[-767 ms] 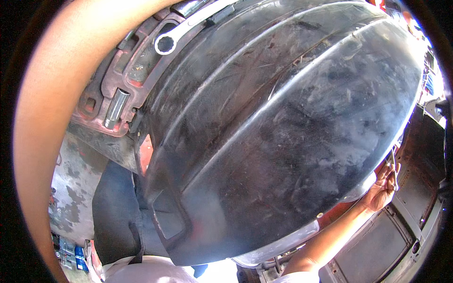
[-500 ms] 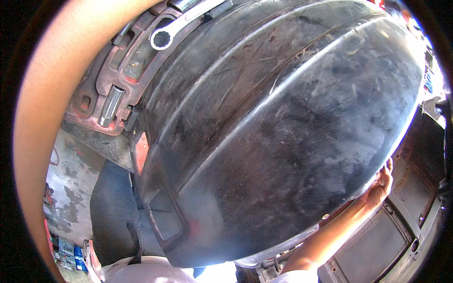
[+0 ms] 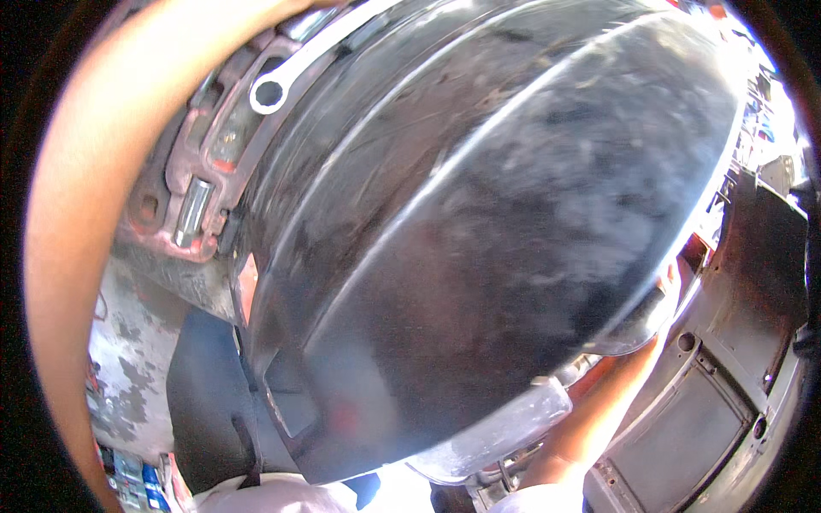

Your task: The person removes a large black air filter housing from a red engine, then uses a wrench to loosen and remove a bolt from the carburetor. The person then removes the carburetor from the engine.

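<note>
A large scuffed black panel (image 3: 513,256) with raised ridges fills the middle. My right hand (image 3: 665,299), blurred and partly hidden, is curled at its right edge, beside a shiny rounded part (image 3: 487,432) showing beneath. My left forearm (image 3: 81,214) arches up the left side to the top edge, where the hand passes out of view. Near it, a silver ring spanner (image 3: 304,64) lies across a worn red-pink metal casting (image 3: 209,231), with a short chrome cylinder (image 3: 194,212) in a slot of the casting.
A dark bare sheet-metal body part (image 3: 676,427) with holes stands at lower right. Stained concrete floor (image 3: 128,368) shows at lower left, beside a dark flat piece (image 3: 201,402) and some blue items (image 3: 150,487). Bright clutter lines the upper right.
The black panel's right edge and my right hand have shifted leftward, exposing more of the parts beneath. The spanner and casting also sit further left in view, and the picture is more blurred.
</note>
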Action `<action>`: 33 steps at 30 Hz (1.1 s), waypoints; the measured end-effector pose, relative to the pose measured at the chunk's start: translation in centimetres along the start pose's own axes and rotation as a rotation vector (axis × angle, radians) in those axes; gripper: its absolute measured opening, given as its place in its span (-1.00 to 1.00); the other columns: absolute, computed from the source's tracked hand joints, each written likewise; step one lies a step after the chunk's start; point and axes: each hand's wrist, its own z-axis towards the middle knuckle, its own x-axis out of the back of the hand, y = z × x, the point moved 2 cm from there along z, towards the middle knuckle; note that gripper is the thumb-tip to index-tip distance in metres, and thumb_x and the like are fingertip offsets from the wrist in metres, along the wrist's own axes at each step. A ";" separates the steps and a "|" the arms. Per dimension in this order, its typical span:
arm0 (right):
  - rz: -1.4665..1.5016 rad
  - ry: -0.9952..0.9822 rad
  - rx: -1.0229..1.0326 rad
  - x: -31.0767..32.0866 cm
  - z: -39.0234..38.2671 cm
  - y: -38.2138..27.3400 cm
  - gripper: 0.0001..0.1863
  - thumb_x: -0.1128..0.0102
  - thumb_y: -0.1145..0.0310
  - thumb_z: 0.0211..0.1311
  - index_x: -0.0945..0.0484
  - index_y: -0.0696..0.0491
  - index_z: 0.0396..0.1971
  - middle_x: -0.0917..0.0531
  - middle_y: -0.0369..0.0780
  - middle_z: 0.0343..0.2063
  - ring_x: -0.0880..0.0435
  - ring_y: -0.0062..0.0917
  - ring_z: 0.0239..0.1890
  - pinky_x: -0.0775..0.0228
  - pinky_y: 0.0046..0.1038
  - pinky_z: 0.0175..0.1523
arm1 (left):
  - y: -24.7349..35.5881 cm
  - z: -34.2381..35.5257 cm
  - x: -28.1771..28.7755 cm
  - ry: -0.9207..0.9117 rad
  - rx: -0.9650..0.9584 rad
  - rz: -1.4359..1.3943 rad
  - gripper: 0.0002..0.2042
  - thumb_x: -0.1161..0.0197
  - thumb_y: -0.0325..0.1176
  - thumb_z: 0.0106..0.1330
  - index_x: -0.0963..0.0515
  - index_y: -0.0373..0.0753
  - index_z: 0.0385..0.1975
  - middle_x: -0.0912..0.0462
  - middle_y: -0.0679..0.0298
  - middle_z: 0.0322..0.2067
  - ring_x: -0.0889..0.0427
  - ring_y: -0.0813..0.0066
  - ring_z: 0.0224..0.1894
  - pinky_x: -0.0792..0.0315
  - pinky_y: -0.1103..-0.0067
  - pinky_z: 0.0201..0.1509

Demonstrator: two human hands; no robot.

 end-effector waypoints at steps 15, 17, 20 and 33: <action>-0.353 0.091 0.168 -2.3 5.2 1.7 -0.53 0.07 0.08 0.66 -0.59 0.16 0.14 -0.66 0.04 0.07 -0.63 -0.14 0.11 -0.40 -0.22 0.21 | -0.2 -0.4 0.7 0.071 -0.066 -0.074 -0.48 -0.24 0.11 0.28 -0.68 -0.18 0.03 -0.51 0.00 0.25 -0.33 0.10 0.44 0.09 0.12 0.64; -0.309 0.089 0.140 -2.3 5.5 2.1 -0.53 0.05 0.07 0.65 -0.60 0.15 0.14 -0.67 0.04 0.06 -0.64 -0.15 0.10 -0.40 -0.23 0.22 | -0.1 -0.4 0.8 0.069 -0.066 -0.080 -0.48 -0.24 0.11 0.28 -0.68 -0.19 0.02 -0.51 0.00 0.25 -0.34 0.11 0.44 0.08 0.12 0.64; -0.265 0.089 0.105 -2.0 5.9 2.3 -0.54 0.00 0.07 0.63 -0.62 0.14 0.15 -0.69 0.01 0.02 -0.66 -0.20 0.09 -0.40 -0.26 0.22 | -0.2 -0.5 0.7 0.065 -0.063 -0.061 -0.48 -0.25 0.11 0.27 -0.68 -0.21 0.01 -0.51 -0.01 0.24 -0.35 0.10 0.43 0.06 0.12 0.63; -0.147 0.124 0.142 -1.5 8.9 4.5 -0.53 -0.33 -0.01 0.44 -0.71 0.14 0.00 -0.75 -0.28 -0.27 -0.58 -0.59 -0.26 -0.41 -0.47 -0.08 | -0.1 -0.5 1.0 0.014 -0.052 -0.057 -0.45 -0.19 0.15 0.33 -0.66 -0.21 0.05 -0.50 0.00 0.24 -0.33 0.12 0.44 0.11 0.15 0.64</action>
